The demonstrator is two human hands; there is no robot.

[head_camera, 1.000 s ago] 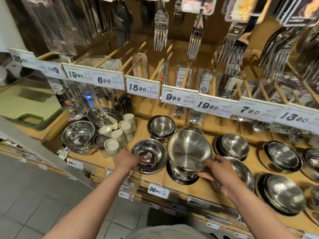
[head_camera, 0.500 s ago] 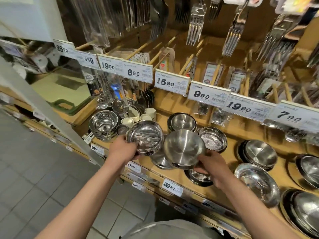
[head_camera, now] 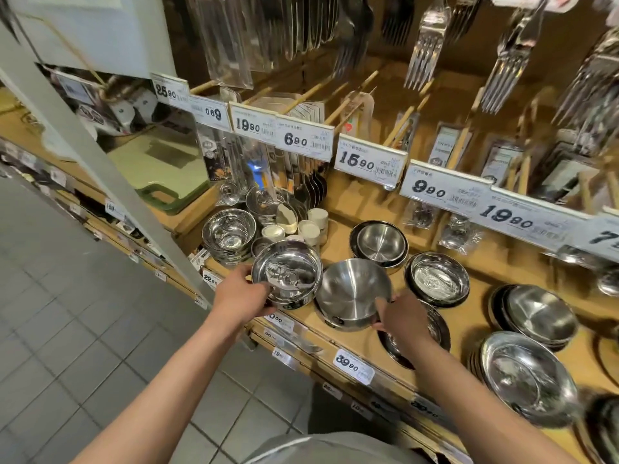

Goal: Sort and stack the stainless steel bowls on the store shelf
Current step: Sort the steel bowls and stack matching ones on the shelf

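Note:
My left hand (head_camera: 243,298) grips the near rim of a shiny mirror-finish steel bowl (head_camera: 288,272), lifted above the front of the wooden shelf (head_camera: 361,343). My right hand (head_camera: 403,316) holds a matte deep steel bowl (head_camera: 351,293) by its right rim, tilted toward me, right beside the shiny one. Under my right wrist a flat steel bowl (head_camera: 435,329) lies on the shelf, partly hidden. More bowl stacks stand around: back left (head_camera: 229,234), back centre (head_camera: 380,244), centre right (head_camera: 438,279), and far right (head_camera: 536,316).
White cups (head_camera: 310,229) stand behind the held bowls. Price tags (head_camera: 370,160) run along a rail above; forks (head_camera: 425,55) and packaged cutlery hang higher up. A grey slanted post (head_camera: 100,155) crosses at left. Wide shallow bowls (head_camera: 526,376) sit at the near right.
My left hand has picked the shiny bowl up from its stack on the shelf. My right hand has lowered the matte bowl beside it. The view has swung left.

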